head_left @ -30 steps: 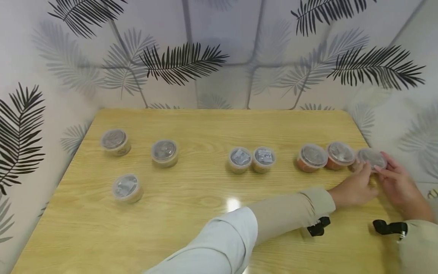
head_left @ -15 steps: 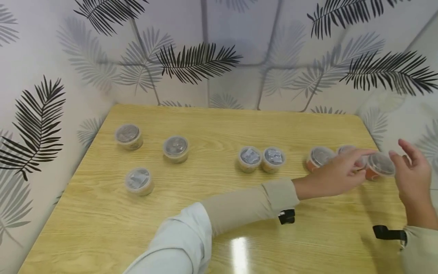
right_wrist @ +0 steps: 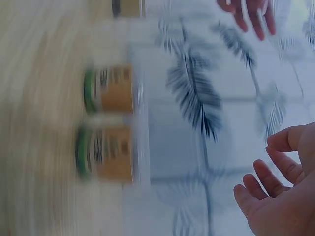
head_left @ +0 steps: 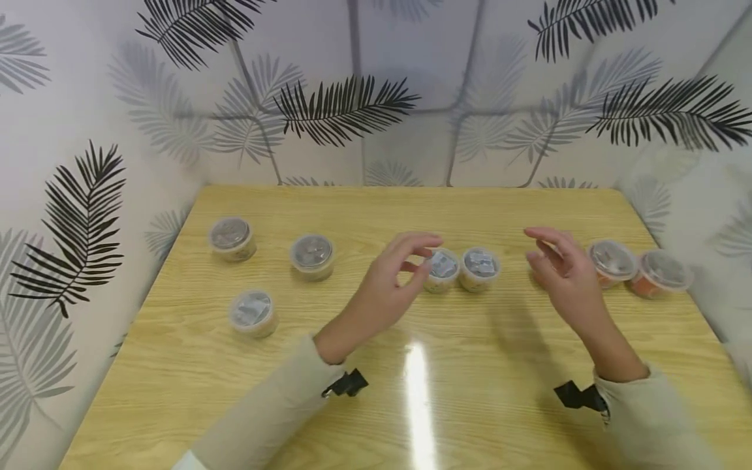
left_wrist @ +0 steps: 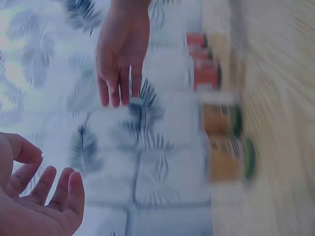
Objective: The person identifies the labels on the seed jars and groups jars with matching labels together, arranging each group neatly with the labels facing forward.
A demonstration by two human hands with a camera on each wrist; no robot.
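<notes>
My left hand (head_left: 388, 284) hovers over the middle of the table, fingers loosely bent with nothing in them. Its fingertips overlap the left one of two small lidded plastic tubs (head_left: 442, 269) in the head view. The other tub of this pair (head_left: 480, 269) stands close beside it. My right hand (head_left: 566, 281), also holding nothing, is raised over the right side and mostly hides one tub there. Past it stand two more clear-lidded tubs with red sides (head_left: 611, 261). In the right wrist view the middle tubs (right_wrist: 113, 152) have orange-brown sides with green ends.
Three further lidded tubs (head_left: 252, 313) stand apart on the left of the wood-grain table (head_left: 352, 405). A pale cloth with leaf prints (head_left: 317, 150) hangs behind and around it. Black camera straps (head_left: 346, 383) sit at both wrists.
Both hands have let go of the rightmost red-sided tub and moved left, the left hand to the middle pair. That tub now stands at the right end of its row.
</notes>
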